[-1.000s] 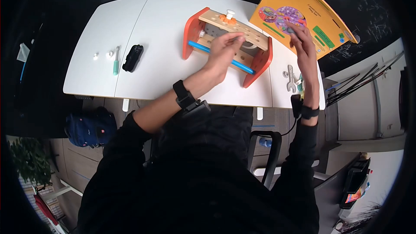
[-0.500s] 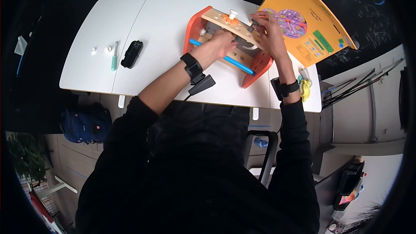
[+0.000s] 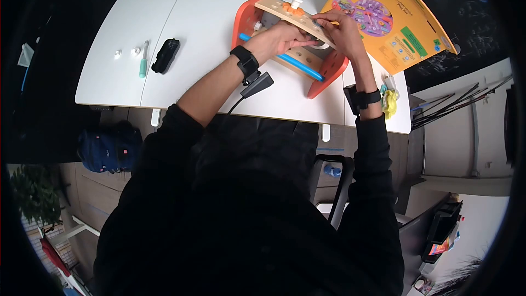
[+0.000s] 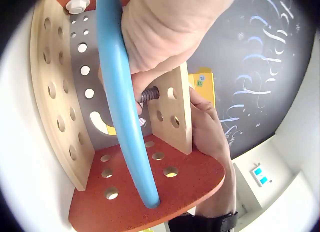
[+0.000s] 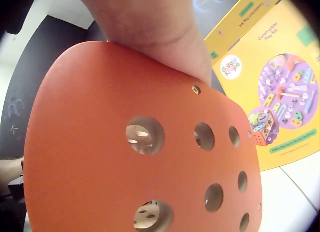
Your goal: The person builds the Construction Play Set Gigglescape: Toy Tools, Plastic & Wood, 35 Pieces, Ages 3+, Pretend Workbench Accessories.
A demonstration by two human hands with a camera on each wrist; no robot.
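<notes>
From my distant place I watch both hands working at a toy toolbox with orange-red end panels (image 3: 332,72), which stands on the white worktop (image 3: 120,27). In the head view, the toolbox is near twelve o'clock, slightly toward one. The left hand (image 3: 280,39) reaches under the light wooden plank with round holes (image 3: 274,7). In the left wrist view, a dark grey threaded bolt (image 4: 151,94) sticks out from the inner face of this plank, and the left fingers are just at its end. They are partly hidden behind the smooth blue rod (image 4: 125,117), so I cannot tell if they pinch something.

The right hand (image 3: 345,32) comes over the outer side of the same plank. Its fingers are bent and narrow, and they pinch the bolt at its other end; the right wrist view hides them behind the end panel.

At about ten o'clock from the right hand, an orange gear (image 3: 292,10) sits on the plank under a white plastic bolt (image 3: 296,2). The yellow cardboard box (image 3: 419,19) leans between two and three o'clock from the toolbox. At nine o'clock lie a black oblong case (image 3: 165,56) and a mint-handled screwdriver (image 3: 143,67).
</notes>
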